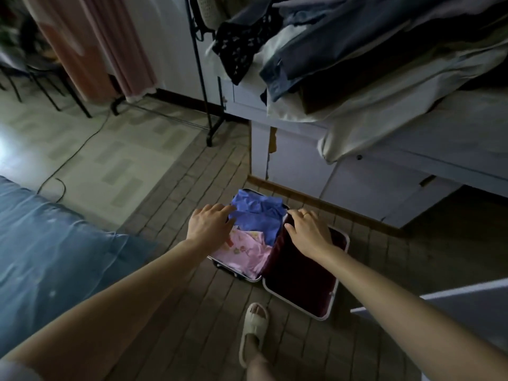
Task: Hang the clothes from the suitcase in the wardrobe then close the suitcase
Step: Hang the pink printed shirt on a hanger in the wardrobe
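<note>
The suitcase [341, 273] lay open on the tiled floor [192, 312], a blue garment [258, 215] and a pink garment [244, 251] piled in its left half. The left hand [210, 222] rested spread on the blue garment's left edge, gripping nothing. The right hand [308, 232] lay loosely curled at the suitcase's middle hinge; whether it pinched fabric could not be told. A slippered foot [253, 331] stood just before the suitcase.

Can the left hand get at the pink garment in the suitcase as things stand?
Probably yes. The left hand rests on the blue garment, right beside the pink garment, which lies uncovered in the open suitcase. Nothing sits between them.
</note>
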